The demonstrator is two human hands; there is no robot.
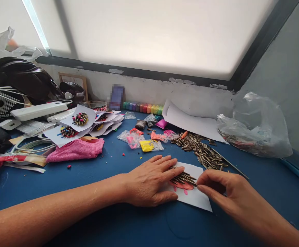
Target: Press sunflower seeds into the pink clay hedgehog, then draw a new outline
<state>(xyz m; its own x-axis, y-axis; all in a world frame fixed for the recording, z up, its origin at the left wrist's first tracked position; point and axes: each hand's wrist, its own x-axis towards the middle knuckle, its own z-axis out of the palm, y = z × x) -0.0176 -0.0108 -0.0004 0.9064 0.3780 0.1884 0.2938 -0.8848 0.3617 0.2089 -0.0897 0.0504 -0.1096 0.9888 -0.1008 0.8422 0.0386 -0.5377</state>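
Nearest, the right hand (225,192) comes in from 4 o'clock with thumb and forefinger pinched almost shut; the tips sit at the right end of a fan of striped sunflower seeds (182,177) pressed into a pink clay blob (183,185). Whether a seed is actually between the tips cannot be told. The left hand (149,181) lies flat and spread open at 9 o'clock of the fan, gripping nothing, its palm and fingertips pinning down the white paper card (195,198) on the blue table (87,192).

Judging from this, the risk lies in the soft clay: a push that is too hard or off-angle could knock neighbouring seeds askew or squash the blob, and if the flat hand eases off, the card could slide under the pinch.

Further off at 12 to 1 o'clock lies the loose seed pile (203,152), close enough for a sleeve or wrist to scatter it. Beyond it at 11 o'clock are small clay packets (146,142), then a pink cloth (76,149) and finished seed cards (78,120) at 10 o'clock, a row of coloured clay blocks (142,108) by the wall, and a clear plastic bag (257,130) at 2 o'clock.
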